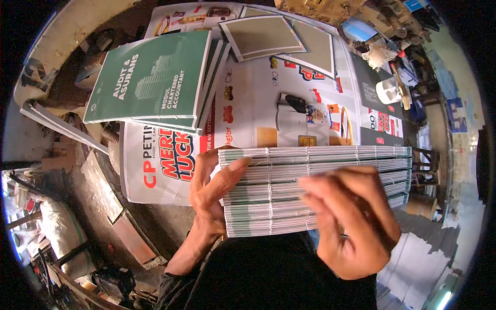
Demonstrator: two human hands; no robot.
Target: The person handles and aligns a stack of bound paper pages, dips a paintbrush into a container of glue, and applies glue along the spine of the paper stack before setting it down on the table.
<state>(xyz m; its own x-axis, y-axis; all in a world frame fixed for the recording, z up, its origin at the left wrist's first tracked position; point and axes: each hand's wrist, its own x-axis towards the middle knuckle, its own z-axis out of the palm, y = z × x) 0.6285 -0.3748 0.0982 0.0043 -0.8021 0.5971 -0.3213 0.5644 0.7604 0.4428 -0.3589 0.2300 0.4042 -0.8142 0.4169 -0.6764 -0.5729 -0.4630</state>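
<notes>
A stack of sewn book blocks (289,175) is held in front of my body, spines facing up. White stitching crosses the spines in several rows, and green bands mark their left ends. My left hand (212,188) clasps the left end of the stack, its thumb lying over the top spines. Above the stack's right half is my right hand (356,222), its fingers curled and pinched together close to the spines. Motion blurs those fingertips, and whatever they may hold cannot be made out.
On the banner-covered table (248,103), a pile of green-covered books (150,77) sits at the back left. Grey-brown sheets (263,36) lie at the back. A white tub with a brush (387,92) stands at the right. A white sack (62,232) rests at the lower left.
</notes>
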